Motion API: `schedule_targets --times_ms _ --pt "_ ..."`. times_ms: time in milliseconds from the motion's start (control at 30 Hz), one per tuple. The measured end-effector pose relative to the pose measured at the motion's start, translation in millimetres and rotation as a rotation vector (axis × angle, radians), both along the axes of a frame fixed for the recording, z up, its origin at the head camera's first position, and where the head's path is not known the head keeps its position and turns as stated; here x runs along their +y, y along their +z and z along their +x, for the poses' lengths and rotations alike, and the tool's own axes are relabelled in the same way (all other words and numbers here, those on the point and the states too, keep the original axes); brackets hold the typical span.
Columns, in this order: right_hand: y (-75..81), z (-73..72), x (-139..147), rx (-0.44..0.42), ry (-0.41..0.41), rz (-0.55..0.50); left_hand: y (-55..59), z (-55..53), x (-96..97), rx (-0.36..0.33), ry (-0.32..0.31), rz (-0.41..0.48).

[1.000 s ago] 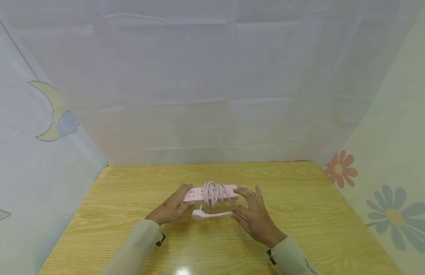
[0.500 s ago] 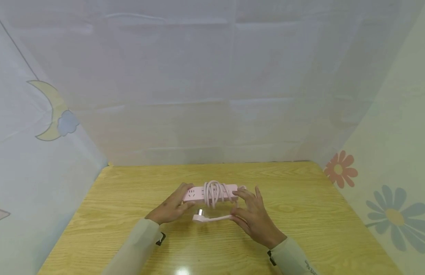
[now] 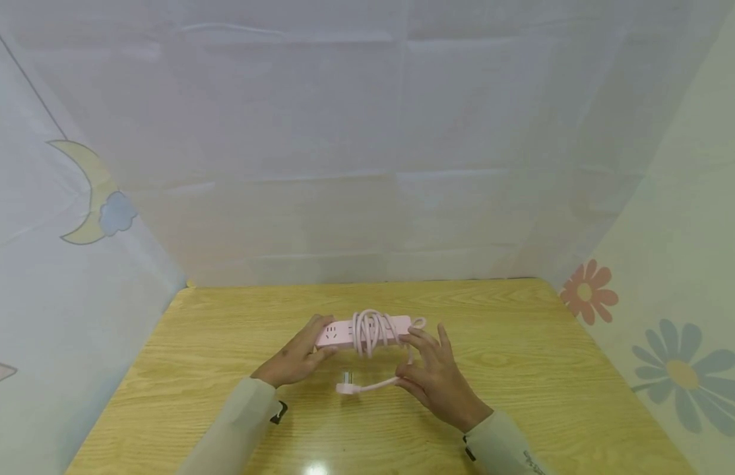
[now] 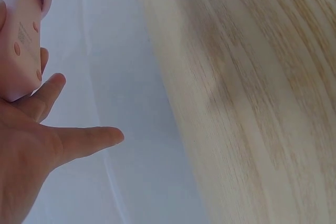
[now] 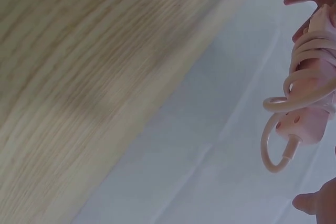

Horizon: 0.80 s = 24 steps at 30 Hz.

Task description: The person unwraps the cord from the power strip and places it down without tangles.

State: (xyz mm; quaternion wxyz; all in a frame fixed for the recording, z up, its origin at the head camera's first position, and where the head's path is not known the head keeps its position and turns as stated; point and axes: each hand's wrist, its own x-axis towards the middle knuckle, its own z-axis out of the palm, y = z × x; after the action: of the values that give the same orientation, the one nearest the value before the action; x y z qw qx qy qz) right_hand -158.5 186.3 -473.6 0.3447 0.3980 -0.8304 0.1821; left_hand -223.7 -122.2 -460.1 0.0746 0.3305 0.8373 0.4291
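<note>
A pink power strip (image 3: 336,335) is held up above the table, with its pink cord (image 3: 370,332) wound several times round the middle. My left hand (image 3: 291,358) grips the strip's left end between thumb and fingers. In the left wrist view, the strip's underside (image 4: 20,40) shows small round feet. At the other end, my right hand (image 3: 440,382) pinches the loose cord, its upper fingers by the strip's right end. The plug (image 3: 346,388) hangs below the strip, prongs upward. A small cord loop (image 5: 270,150) leaves the strip's end in the right wrist view.
The wood-grain table (image 3: 237,316) runs back to a pale cloth wall (image 3: 355,224). Printed cloth walls close both sides, with a moon (image 3: 88,191) at left and flowers (image 3: 682,375) at right.
The plug has sunk lower, away from the strip, and its prongs now point up. My right hand has shifted slightly down and left. More of the cord loop shows at the strip's right end.
</note>
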Motion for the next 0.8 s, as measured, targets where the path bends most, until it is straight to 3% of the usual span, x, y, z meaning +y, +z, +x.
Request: schedule_targets --times_ms 333,800 --pt "-2.1 0.4 -1 0.003 -0.004 0.033 1.8 -1.7 -1.3 0.03 0.002 0.012" --pt "-11.0 1.6 -3 0.018 -0.041 0.095 3.8 -1.4 0.3 0.014 0.003 0.031"
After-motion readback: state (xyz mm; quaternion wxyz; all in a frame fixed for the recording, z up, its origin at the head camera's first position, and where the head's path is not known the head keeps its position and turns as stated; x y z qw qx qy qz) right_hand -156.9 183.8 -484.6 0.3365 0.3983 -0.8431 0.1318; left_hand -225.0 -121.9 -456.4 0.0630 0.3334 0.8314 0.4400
